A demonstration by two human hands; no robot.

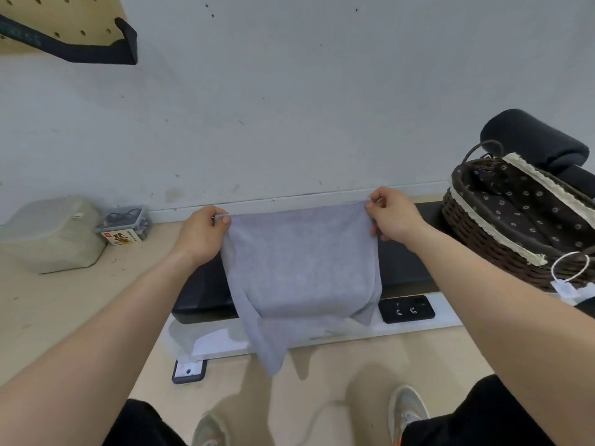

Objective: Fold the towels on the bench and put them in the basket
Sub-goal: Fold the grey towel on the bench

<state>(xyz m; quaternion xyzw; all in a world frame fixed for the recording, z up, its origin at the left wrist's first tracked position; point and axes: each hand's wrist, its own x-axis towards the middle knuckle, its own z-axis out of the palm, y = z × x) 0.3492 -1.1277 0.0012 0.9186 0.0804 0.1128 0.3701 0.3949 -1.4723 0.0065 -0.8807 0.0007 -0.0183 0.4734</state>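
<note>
A grey towel hangs just left of the wicker basket, its top edge stretched level between two hands. The left hand pinches the corner farther from the basket, and the right hand pinches the nearer one. The towel is plain, soft and lightly creased, and its lower part sags onto the black bench that carries the basket, with one tail dangling past the edge.

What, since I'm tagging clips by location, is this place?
Probably a home gym or workout corner: a black padded bench, a wall pegboard holding a black bar, and a black roller pad.
</note>
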